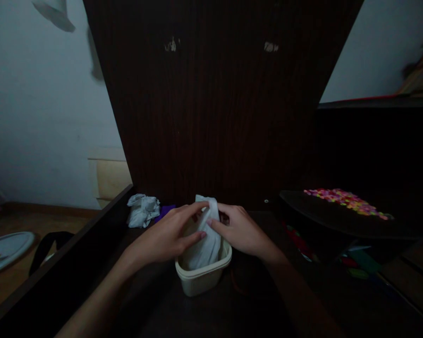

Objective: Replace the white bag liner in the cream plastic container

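A cream plastic tub (203, 272) with rounded corners stands on the dark surface in front of me. Folded inside it is a thin white sheet (207, 244), cloth or plastic, I cannot tell which; its upper part rises above the rim. My left hand (169, 234) grips the sheet from the left, thumb on its near face and fingers at its top. From the right, my right hand (238, 230) is closed on the upper edge, thumb in front. Some of its fingers are hidden behind the sheet.
A crumpled pale bag (143, 210) and a purple piece (165, 212) lie at the back left. A tall dark wooden panel (218, 117) rises behind the tub. Colourful small bits (345, 199) lie on a dark shelf (317, 213) at right. A raised ledge (74, 263) borders the left side.
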A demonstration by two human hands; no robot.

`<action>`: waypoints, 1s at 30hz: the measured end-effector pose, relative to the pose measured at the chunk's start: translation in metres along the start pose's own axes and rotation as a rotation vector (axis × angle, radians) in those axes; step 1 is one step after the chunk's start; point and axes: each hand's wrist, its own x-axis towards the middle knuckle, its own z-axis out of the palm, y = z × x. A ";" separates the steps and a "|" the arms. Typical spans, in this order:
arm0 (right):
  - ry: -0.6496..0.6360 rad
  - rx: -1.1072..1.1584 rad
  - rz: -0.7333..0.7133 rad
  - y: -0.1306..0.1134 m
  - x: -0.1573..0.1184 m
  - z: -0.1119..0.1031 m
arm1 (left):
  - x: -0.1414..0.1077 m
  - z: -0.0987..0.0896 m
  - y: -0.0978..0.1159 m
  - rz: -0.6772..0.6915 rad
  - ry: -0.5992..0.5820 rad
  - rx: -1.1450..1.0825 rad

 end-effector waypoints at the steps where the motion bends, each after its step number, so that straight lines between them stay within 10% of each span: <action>1: 0.013 0.065 -0.015 0.001 0.001 0.001 | 0.000 0.001 -0.002 -0.006 0.013 -0.034; 7: -0.075 0.346 -0.071 0.002 0.003 0.000 | 0.003 -0.001 -0.013 0.020 0.143 -0.323; 22: 0.434 0.455 -0.073 -0.007 0.002 0.003 | 0.004 0.003 -0.008 0.098 0.176 -0.219; 30: 0.356 0.905 0.011 -0.007 0.006 -0.009 | 0.008 -0.001 -0.021 -0.041 0.201 -0.286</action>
